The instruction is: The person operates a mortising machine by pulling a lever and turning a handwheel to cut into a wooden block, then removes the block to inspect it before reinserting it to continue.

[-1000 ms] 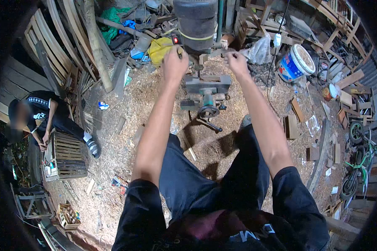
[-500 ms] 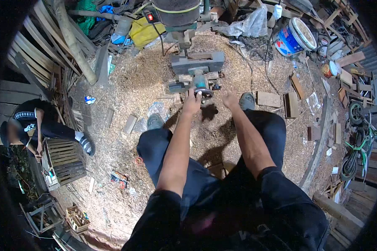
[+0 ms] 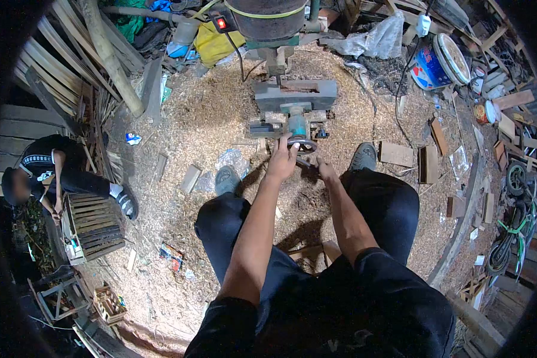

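Observation:
My left hand [image 3: 283, 160] has its fingers curled over the rim of a dark handwheel [image 3: 305, 145] at the front of a drilling machine. My right hand [image 3: 326, 170] is closed at the end of a short dark handle [image 3: 307, 162] just below the wheel; its fingertips are partly hidden. Behind the wheel, a grey vise-like block [image 3: 325, 95] has a piece of wood [image 3: 298, 87] in its slot. The machine's spindle [image 3: 277, 68] hangs over the block's left part, under a dark round housing [image 3: 265, 21].
Wood shavings cover the ground. A lit red switch [image 3: 222, 22] hangs by the housing. Wood blocks [image 3: 397, 154] lie to the right, with a paint bucket [image 3: 438, 62] behind. At left, another person [image 3: 48, 161] sits by a slatted crate [image 3: 95, 224]. A motorbike [image 3: 513, 224] stands far right.
My right hand has come down and toward the wheel, onto the short handle. My left hand stays on the wheel. The view has shifted slightly, moving the machine rightward in the picture.

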`<state>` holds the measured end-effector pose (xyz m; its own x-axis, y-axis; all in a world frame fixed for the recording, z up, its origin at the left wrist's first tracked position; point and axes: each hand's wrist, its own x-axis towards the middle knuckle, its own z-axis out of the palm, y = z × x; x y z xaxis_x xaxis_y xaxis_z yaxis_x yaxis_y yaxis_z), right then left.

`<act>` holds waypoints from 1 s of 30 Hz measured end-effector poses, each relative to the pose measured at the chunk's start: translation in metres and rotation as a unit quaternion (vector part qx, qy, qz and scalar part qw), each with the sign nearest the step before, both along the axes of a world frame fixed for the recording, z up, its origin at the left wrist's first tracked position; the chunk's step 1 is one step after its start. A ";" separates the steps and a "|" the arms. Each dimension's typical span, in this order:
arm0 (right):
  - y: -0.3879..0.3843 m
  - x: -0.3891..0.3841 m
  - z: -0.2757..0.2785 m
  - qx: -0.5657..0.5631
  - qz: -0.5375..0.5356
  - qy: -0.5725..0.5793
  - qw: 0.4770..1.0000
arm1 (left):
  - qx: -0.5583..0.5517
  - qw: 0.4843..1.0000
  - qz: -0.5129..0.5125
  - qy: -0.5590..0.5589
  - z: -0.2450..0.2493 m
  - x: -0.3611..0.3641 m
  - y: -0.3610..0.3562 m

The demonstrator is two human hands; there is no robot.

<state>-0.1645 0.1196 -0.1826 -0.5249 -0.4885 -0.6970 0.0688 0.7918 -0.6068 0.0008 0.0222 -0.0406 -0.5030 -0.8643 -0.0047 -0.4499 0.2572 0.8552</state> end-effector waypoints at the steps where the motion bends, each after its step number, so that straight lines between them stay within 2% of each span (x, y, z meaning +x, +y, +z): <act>1: -0.002 0.002 0.008 0.013 0.012 0.023 1.000 | 0.006 1.000 0.002 0.006 -0.002 0.000 0.001; 2: -0.007 -0.013 -0.011 0.028 0.042 0.001 0.999 | 0.010 1.000 0.003 0.013 -0.003 0.000 0.001; 3: -0.002 -0.020 -0.029 0.020 0.026 -0.002 0.999 | 0.013 1.000 0.004 0.019 -0.003 0.000 0.000; 5: 0.003 -0.011 0.037 0.005 -0.005 -0.010 1.000 | 0.004 1.000 0.008 0.010 -0.004 0.000 -0.001; 6: 0.003 0.006 0.052 0.014 -0.013 0.077 0.997 | 0.002 1.000 0.009 0.006 -0.004 0.000 0.000; 9: 0.004 -0.009 -0.007 0.023 -0.049 0.088 0.995 | 0.014 1.000 0.020 0.002 0.009 0.001 0.003; 10: 0.003 -0.011 0.008 0.044 0.005 0.048 0.998 | 0.013 1.000 0.018 -0.003 0.007 0.001 0.000; 13: -0.013 -0.015 -0.030 -0.008 0.027 0.084 0.996 | 0.029 0.999 0.011 -0.021 0.007 0.001 0.000; 14: -0.018 -0.018 -0.015 -0.027 0.030 0.181 0.983 | 0.040 0.999 0.010 -0.025 0.012 0.001 -0.002; 15: -0.027 -0.023 0.001 -0.059 -0.013 0.196 0.979 | 0.051 0.998 0.010 -0.030 0.016 0.002 -0.004; 16: -0.039 -0.030 0.018 -0.092 -0.056 0.211 0.972 | -0.011 1.000 0.016 0.005 0.005 0.001 -0.011; 19: -0.085 -0.064 0.057 -0.194 -0.142 0.275 0.931 | -0.058 0.996 0.041 0.051 0.052 0.004 -0.040; 21: -0.129 -0.092 0.110 -0.274 -0.188 0.210 0.919 | -0.061 0.978 0.104 0.171 0.135 0.002 -0.050; 23: -0.151 -0.085 0.235 -0.433 -0.166 0.276 0.842 | -0.255 0.930 0.163 0.209 0.196 0.000 -0.077; 24: -0.173 -0.099 0.269 -0.450 -0.144 0.248 0.846 | -0.339 0.899 0.174 0.217 0.235 -0.002 -0.086; 25: -0.177 -0.090 0.336 -0.523 -0.117 0.303 0.788 | -0.421 0.859 0.184 0.226 0.276 -0.006 -0.095; 26: -0.197 -0.095 0.376 -0.541 -0.114 0.256 0.793 | -0.477 0.826 0.156 0.257 0.312 -0.013 -0.106; 27: -0.214 -0.102 0.413 -0.558 -0.092 0.271 0.779 | -0.531 0.787 0.128 0.287 0.343 -0.020 -0.117; 29: -0.244 -0.109 0.480 -0.553 -0.066 0.330 0.762 | -0.604 0.759 0.130 0.208 0.387 -0.037 -0.137; 30: -0.257 -0.114 0.504 -0.540 -0.054 0.321 0.777 | -0.646 0.733 0.154 0.148 0.398 -0.048 -0.150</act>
<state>-0.2785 -0.1372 0.3211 -0.6734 -0.5356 0.5095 -0.4908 -0.1915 -0.8500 -0.0475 -0.1279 0.3569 -0.0963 -0.1231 0.9877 -0.5006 0.8637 0.0588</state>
